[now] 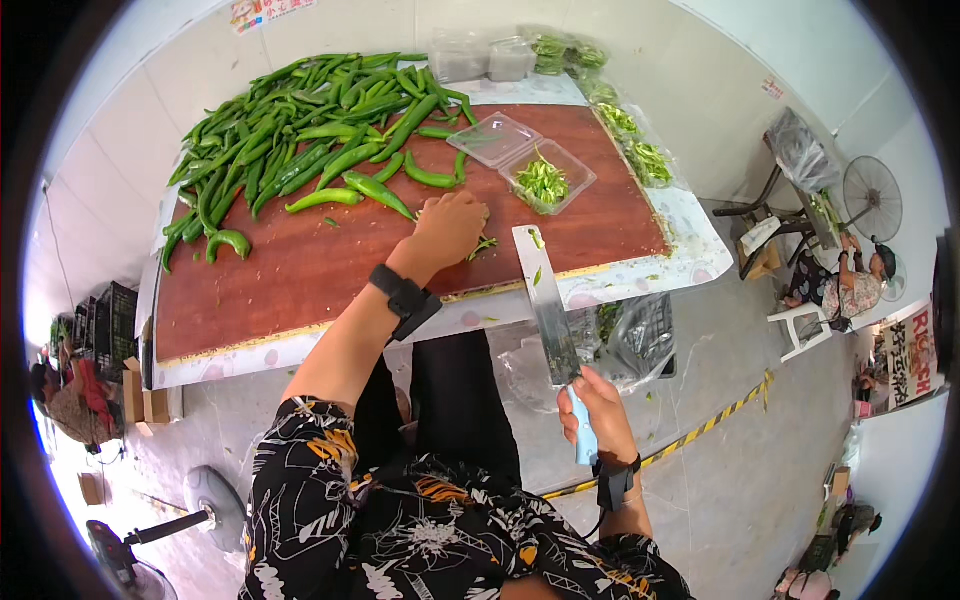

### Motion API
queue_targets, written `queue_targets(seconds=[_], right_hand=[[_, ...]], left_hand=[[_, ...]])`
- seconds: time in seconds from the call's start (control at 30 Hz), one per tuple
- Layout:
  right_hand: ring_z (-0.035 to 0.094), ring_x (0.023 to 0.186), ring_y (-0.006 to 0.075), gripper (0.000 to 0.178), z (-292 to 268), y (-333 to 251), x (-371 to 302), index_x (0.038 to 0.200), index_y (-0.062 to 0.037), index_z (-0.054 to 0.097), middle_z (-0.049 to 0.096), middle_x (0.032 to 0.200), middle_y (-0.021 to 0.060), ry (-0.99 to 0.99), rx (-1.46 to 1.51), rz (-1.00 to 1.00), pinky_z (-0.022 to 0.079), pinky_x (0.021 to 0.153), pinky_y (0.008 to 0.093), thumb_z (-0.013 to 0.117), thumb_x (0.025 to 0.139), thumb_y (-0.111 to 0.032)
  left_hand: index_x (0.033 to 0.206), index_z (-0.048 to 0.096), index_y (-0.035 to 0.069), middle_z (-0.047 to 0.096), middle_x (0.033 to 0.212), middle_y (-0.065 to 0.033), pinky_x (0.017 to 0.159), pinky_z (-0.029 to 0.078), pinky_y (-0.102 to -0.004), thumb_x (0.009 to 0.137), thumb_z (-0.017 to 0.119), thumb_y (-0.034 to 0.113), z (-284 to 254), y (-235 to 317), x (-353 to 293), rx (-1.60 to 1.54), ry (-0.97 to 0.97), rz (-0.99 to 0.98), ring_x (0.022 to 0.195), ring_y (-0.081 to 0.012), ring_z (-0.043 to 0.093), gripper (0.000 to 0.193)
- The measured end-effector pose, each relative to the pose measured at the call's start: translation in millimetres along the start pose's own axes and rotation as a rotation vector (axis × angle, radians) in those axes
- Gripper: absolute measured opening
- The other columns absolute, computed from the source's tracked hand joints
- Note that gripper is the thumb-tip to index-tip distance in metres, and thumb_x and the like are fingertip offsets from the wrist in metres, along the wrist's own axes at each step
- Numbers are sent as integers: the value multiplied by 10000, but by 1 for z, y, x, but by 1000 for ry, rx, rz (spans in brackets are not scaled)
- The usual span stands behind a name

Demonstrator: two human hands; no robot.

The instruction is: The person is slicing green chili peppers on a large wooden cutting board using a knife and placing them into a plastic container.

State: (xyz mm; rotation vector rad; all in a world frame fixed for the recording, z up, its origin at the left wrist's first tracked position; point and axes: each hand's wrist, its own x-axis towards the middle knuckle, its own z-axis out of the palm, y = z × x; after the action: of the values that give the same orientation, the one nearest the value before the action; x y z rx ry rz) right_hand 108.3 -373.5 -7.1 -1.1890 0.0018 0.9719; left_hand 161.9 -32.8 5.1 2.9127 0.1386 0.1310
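My right hand (602, 415) is closed round the light blue handle of a long rectangular kitchen knife (545, 300). Its blade points away from me over the board's front edge, with bits of green stuck near the tip. On the reddish-brown board (290, 290), my left hand (452, 228) is curled over green chili pepper, mostly hidden under the fingers; cut slices (482, 248) show beside it. Just beyond lie whole green chili peppers (380, 192). To the right of that hand sits an opened clear plastic box (575, 165) holding sliced pepper (542, 183).
A large heap of green chili peppers (300, 130) covers the board's far left. Stacked clear boxes (460, 58) and filled packs (648, 160) line the back and right edges. Below the table are plastic bags (640, 335). A floor fan (215, 510) stands lower left; people sit farther off.
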Motion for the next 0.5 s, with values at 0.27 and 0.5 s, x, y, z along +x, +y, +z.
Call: queue_targets(seconds=[0.27,0.5], right_hand=[[510,534,115,133,17,-7,18,1037,-85,446,538,757,59,-42,-104,8,432,394,265,482,1006,-209],[528,540,112,133,27,-7,29,1037,-86,453,547,761,50,-67,-179,27,449,411,258,482,1007,-213]], left_hand=[[1246,588,71,580,1212,-117,965,404,-468,828,574,88,-17,-14,-83,-188,316,57,1174,-324,507,419],[1261,534,27,559,1179,-168,925,451,-443,734,661,69,-21,-35,-120,-322,240,-148,1113,-373,512,544]])
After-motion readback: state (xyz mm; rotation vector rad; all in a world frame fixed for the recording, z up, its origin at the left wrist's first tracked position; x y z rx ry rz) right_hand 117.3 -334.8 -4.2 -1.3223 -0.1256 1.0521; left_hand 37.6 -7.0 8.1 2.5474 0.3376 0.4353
